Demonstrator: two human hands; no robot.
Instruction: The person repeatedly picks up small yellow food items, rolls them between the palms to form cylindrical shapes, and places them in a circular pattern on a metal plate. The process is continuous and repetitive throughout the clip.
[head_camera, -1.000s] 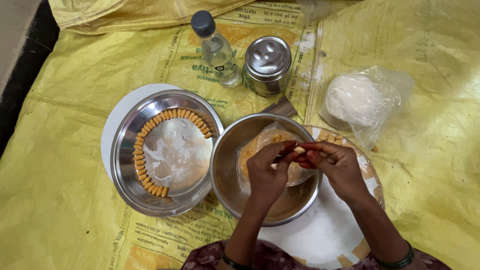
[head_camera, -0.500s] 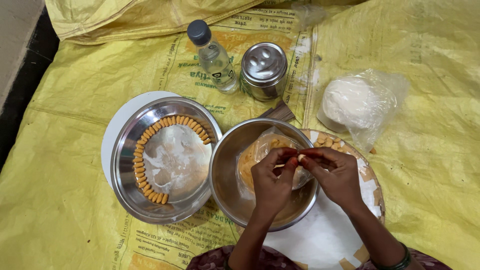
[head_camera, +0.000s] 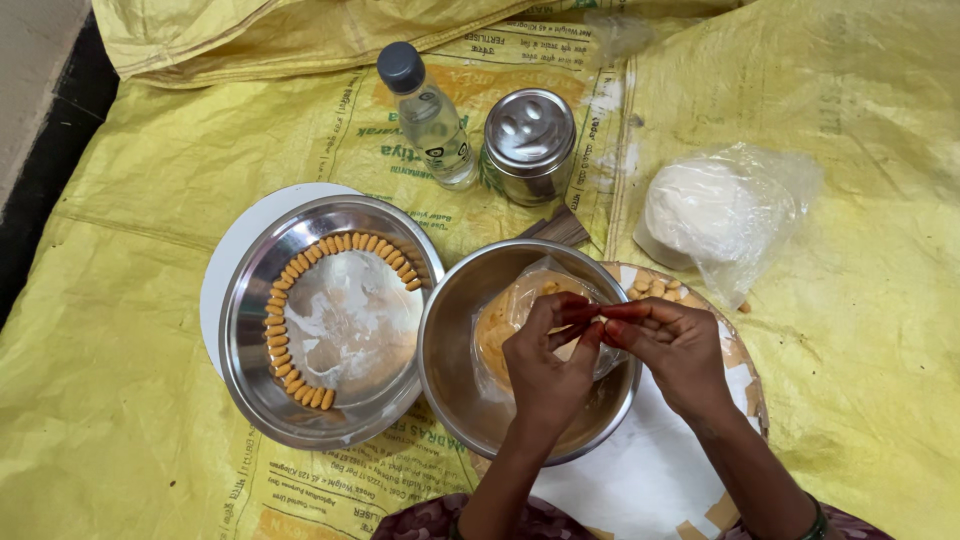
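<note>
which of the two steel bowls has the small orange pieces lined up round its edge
The wide shallow steel bowl on the left, resting on a white disc: orange pieces curve along its rim. The deeper steel bowl under the hands holds a plastic bag of orange dough instead.

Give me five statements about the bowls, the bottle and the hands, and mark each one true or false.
1. Both hands, the left hand and the right hand, meet over the steel bowl that holds a bag of orange dough. True.
2. The steel plate on the left is piled full of orange pieces. False: the orange pieces lie in a single curved row along its rim, and the middle holds none.
3. The clear bottle has a dark cap on. True.
4. The steel tin stands open. False: its lid is on.
5. The plastic bag at the right holds orange dough. False: the lump inside is white.
</note>
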